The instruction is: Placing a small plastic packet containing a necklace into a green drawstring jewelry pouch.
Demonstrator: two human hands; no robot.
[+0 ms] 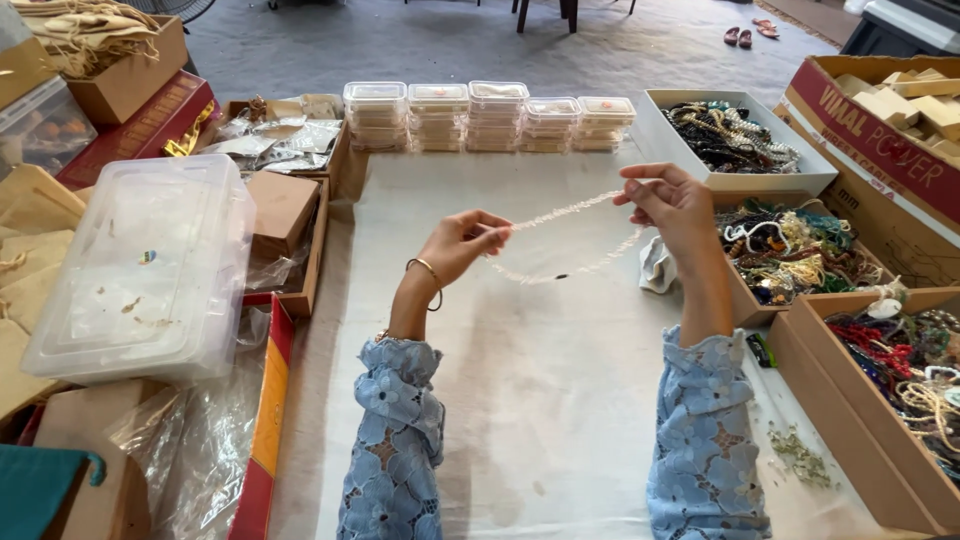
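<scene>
Pale cloth work surface [560, 400]: pale beaded necklace strand [565, 240] held above it, left hand [455, 245] and right hand [675, 205] fingers pinched on its ends. Behind, row of stacked clear plastic boxes [490, 115]; right, open brown cardboard trays of mixed jewellery [800, 255].

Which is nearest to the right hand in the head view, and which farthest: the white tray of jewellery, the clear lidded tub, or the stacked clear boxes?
1. White tray of jewellery, just beyond the right hand.
2. Stacked clear boxes, ahead and leftward.
3. Clear lidded tub, far left.
</scene>
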